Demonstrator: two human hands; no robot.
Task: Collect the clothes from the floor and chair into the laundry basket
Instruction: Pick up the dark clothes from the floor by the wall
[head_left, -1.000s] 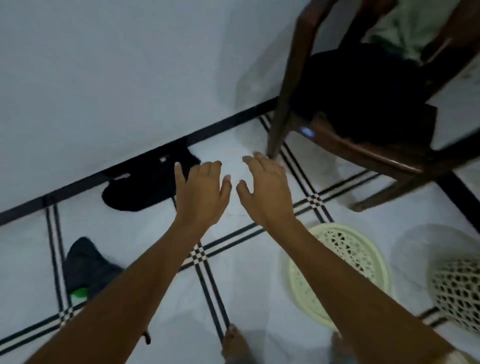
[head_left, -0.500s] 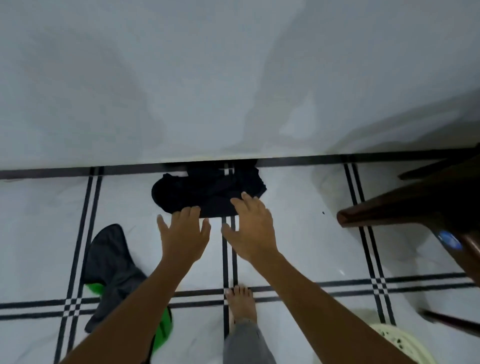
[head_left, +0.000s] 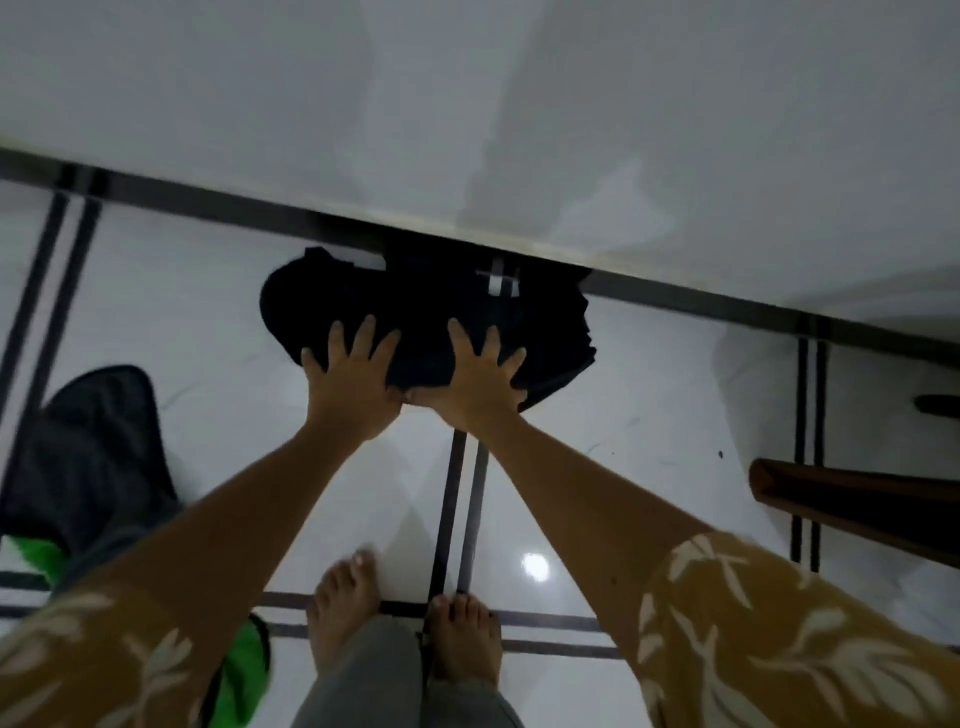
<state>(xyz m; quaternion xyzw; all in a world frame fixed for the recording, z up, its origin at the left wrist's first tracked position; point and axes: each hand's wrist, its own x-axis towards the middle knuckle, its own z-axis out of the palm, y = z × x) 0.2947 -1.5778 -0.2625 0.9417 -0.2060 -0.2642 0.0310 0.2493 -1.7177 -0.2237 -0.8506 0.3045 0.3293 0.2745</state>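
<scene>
Both our hands are now down on the black garment (head_left: 431, 317), which lies on the floor (head_left: 649, 405) against the wall's base; half a second ago they hovered short of it. Our left hand (head_left: 353, 382) and right hand (head_left: 475, 387) press side by side, fingers spread wide, not yet gathering cloth. Next we judge comes bunching and lifting. A grey-and-green garment (head_left: 88, 467) waits to the left; the basket is out of view.

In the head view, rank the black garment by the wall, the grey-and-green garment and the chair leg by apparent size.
1. Black garment; the grey-and-green garment looks similar, partly hidden by the arm, so unranked.
2. Chair leg, smallest, cut off by the frame.
</scene>
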